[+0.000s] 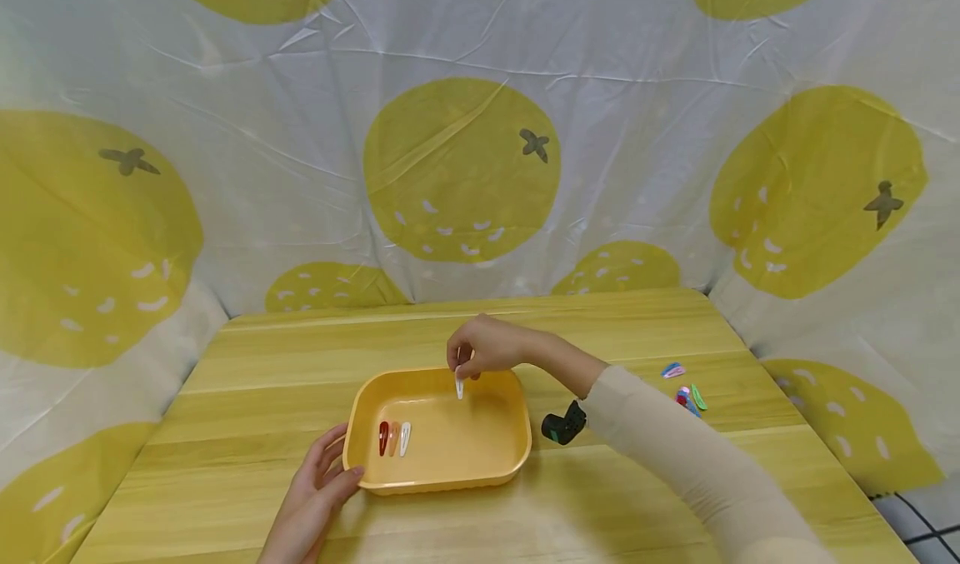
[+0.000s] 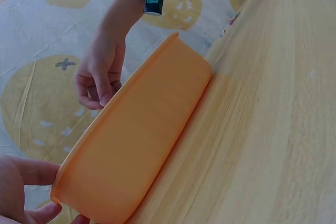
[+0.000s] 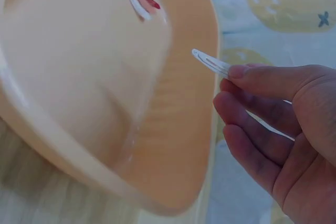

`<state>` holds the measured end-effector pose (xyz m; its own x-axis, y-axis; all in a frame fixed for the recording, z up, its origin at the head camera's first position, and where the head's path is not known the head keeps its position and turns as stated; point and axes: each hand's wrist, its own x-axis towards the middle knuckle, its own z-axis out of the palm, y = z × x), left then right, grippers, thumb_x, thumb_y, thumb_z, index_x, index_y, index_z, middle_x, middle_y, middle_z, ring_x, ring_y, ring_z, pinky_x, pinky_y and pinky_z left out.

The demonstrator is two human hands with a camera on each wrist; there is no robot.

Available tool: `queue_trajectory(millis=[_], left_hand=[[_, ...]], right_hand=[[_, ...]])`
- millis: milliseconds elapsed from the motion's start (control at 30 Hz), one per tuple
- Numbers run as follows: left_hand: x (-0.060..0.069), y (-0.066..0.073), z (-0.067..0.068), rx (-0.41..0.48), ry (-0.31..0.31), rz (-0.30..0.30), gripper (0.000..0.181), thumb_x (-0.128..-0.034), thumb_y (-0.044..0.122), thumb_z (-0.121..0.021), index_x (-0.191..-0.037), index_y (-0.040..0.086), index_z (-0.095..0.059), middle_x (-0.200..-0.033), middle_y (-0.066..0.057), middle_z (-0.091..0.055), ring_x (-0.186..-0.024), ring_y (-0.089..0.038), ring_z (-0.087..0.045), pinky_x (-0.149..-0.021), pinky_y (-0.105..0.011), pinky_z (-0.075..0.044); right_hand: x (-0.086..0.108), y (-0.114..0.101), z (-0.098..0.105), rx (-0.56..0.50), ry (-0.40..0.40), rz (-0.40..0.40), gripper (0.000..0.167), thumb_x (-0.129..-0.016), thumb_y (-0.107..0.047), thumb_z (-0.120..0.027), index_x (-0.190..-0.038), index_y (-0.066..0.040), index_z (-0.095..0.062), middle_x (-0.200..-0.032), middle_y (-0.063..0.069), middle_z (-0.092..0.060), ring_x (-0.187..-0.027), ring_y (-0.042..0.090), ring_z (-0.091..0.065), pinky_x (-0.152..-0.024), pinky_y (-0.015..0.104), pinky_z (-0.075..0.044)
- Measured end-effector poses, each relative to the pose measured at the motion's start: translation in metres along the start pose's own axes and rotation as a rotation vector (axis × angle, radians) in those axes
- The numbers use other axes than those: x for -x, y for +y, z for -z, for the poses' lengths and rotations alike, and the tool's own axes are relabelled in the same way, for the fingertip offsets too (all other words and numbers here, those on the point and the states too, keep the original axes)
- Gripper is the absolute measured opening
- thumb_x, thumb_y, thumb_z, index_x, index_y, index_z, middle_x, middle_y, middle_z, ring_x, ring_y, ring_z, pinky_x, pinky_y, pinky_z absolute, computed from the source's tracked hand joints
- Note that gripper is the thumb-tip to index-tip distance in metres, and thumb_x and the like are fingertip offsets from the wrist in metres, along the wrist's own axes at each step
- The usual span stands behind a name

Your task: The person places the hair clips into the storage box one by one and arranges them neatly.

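Observation:
My right hand point(image 1: 489, 347) pinches a white snap hair clip point(image 3: 210, 63) between thumb and fingertips, its free end pointing down over the far side of the orange-yellow plastic basin point(image 1: 457, 464). Inside the basin, toward the left, lie a dark red hair clip point(image 1: 384, 438), an orange-pink hair clip point(image 1: 393, 439) and a white hair clip point(image 1: 405, 440), side by side in a row. At the basin's left front corner, my left hand point(image 1: 311, 487) grips the rim, thumb on the edge and fingers along the outer wall.
On the right of the wooden table point(image 1: 262, 381) lie several more clips: a blue and pink pair point(image 1: 672, 370), a green clip point(image 1: 698, 396) and a red and blue cluster point(image 1: 686, 401). A black wrist camera point(image 1: 564, 423) sits by the right sleeve. A lemon-print curtain point(image 1: 630, 156) hangs behind.

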<state>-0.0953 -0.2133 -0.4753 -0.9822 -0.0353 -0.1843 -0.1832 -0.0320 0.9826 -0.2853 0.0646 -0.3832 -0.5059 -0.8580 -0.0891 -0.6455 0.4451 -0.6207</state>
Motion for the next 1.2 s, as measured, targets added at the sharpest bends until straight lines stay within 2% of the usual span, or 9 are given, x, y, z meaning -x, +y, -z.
queue_trajectory(millis=[100, 300, 467, 567, 733, 967, 1200], left_hand=[[0.0, -0.001, 0.0, 0.001, 0.001, 0.005, 0.072, -0.0985, -0.007, -0.059, -0.16, 0.003, -0.023, -0.159, -0.025, -0.03, -0.14, -0.039, -0.035, -0.094, -0.029, -0.052], [0.0, -0.001, 0.001, 0.0, 0.001, 0.008, 0.071, -0.0986, -0.007, -0.059, -0.16, 0.003, -0.024, -0.158, -0.025, -0.031, -0.139, -0.038, -0.036, -0.094, -0.03, -0.052], [-0.001, -0.002, 0.001, 0.007, 0.0, 0.012, 0.072, -0.0984, -0.007, -0.059, -0.16, 0.003, -0.023, -0.159, -0.025, -0.03, -0.139, -0.037, -0.036, -0.093, -0.03, -0.052], [0.0, -0.002, 0.001, 0.006, 0.003, 0.01, 0.072, -0.0978, -0.008, -0.059, -0.16, 0.003, -0.024, -0.158, -0.025, -0.031, -0.137, -0.035, -0.039, -0.093, -0.029, -0.053], [0.0, -0.001, 0.0, 0.006, 0.006, 0.005, 0.072, -0.0972, -0.008, -0.06, -0.159, 0.004, -0.025, -0.157, -0.024, -0.033, -0.134, -0.031, -0.043, -0.092, -0.027, -0.053], [0.0, 0.0, 0.0, 0.005, -0.002, 0.0, 0.072, -0.0975, -0.007, -0.059, -0.159, 0.002, -0.024, -0.157, -0.025, -0.032, -0.138, -0.038, -0.037, -0.093, -0.028, -0.052], [0.0, -0.002, 0.001, -0.01, 0.006, -0.003, 0.071, -0.0972, -0.007, -0.061, -0.159, 0.003, -0.026, -0.157, -0.024, -0.034, -0.132, -0.028, -0.046, -0.091, -0.026, -0.053]], right_hand=[[-0.008, -0.003, -0.006, 0.006, -0.011, 0.015, 0.007, -0.094, -0.005, -0.075, -0.09, -0.009, -0.071, -0.081, -0.001, -0.073, -0.072, 0.022, -0.071, -0.065, 0.023, -0.053], [-0.022, -0.01, -0.02, 0.016, -0.019, 0.041, 0.01, -0.094, -0.005, -0.076, -0.089, -0.012, -0.071, -0.08, 0.002, -0.074, -0.069, 0.015, -0.07, -0.066, 0.021, -0.052], [-0.033, -0.011, -0.032, -0.052, -0.046, 0.058, 0.01, -0.093, -0.003, -0.077, -0.088, -0.01, -0.071, -0.082, 0.009, -0.075, -0.072, 0.027, -0.072, -0.064, 0.021, -0.052], [-0.039, -0.01, -0.04, -0.078, -0.075, 0.054, 0.009, -0.093, -0.003, -0.077, -0.088, -0.009, -0.071, -0.08, 0.007, -0.075, -0.073, 0.029, -0.072, -0.062, 0.021, -0.053], [-0.045, -0.011, -0.048, -0.072, -0.1, 0.046, 0.011, -0.093, -0.004, -0.077, -0.087, -0.01, -0.07, -0.076, -0.003, -0.072, -0.07, 0.024, -0.072, -0.06, 0.022, -0.053], [-0.054, -0.012, -0.057, -0.065, -0.139, 0.046, 0.012, -0.091, -0.005, -0.079, -0.087, -0.011, -0.07, -0.07, -0.008, -0.07, -0.068, 0.02, -0.071, -0.06, 0.02, -0.051], [-0.063, -0.011, -0.067, -0.037, -0.168, 0.043, 0.015, -0.09, -0.007, -0.081, -0.083, -0.012, -0.069, -0.066, -0.008, -0.065, -0.06, 0.01, -0.061, -0.057, 0.019, -0.047]])
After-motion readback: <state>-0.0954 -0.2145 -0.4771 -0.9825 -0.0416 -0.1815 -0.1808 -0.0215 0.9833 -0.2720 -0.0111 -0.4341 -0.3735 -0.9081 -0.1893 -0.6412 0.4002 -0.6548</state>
